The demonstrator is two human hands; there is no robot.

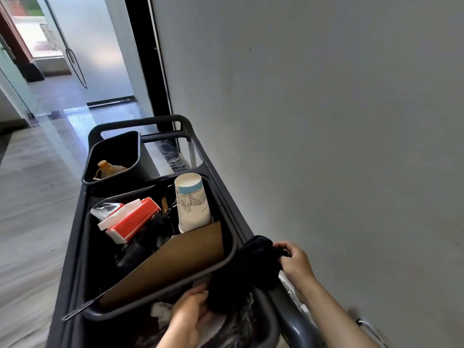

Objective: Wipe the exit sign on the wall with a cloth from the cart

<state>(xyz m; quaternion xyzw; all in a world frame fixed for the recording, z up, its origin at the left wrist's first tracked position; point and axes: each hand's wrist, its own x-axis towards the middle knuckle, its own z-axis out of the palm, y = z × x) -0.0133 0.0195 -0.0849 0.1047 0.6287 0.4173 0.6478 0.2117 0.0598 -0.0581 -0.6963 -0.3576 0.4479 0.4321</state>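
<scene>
A dark cloth (247, 270) hangs bunched over the near right corner of the grey cart (75, 247). My right hand (295, 263) grips its upper end beside the cart's right rail. My left hand (192, 311) holds its lower end just in front of the middle bin. Both hands are closed on the fabric. No exit sign shows anywhere on the grey wall (326, 121) in this view.
The middle bin (231, 249) holds a paper cup (192, 202), a red and white tissue pack (130, 219) and a brown cardboard sheet (175, 259). A far bin (113, 156) contains an amber bottle (106, 168). A glass door (82, 46) stands ahead; open floor lies left.
</scene>
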